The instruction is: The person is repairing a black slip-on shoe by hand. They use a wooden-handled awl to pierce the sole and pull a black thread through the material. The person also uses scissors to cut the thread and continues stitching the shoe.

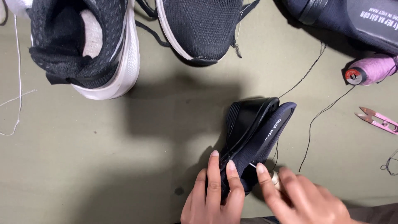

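A small dark navy shoe (pixel 259 128) with a glossy black sole lies on its side near the bottom centre of the olive-green cloth surface (pixel 103 157). My left hand (pixel 213 195) grips its heel end, fingers pressed along the seam between sole and upper. My right hand (pixel 298 197) pinches a thin needle (pixel 252 166) at the shoe's fabric; a metal thimble ring sits on one finger. Black thread (pixel 315 120) trails from the shoe toward the upper right.
Two black knit sneakers with white soles (pixel 91 45) (pixel 199 29) stand at the top. Another dark shoe (pixel 352 20) lies top right, with a purple thread spool (pixel 371 70) below it and pink thread snips (pixel 379 120) at the right edge. White thread (pixel 16 83) trails down the left.
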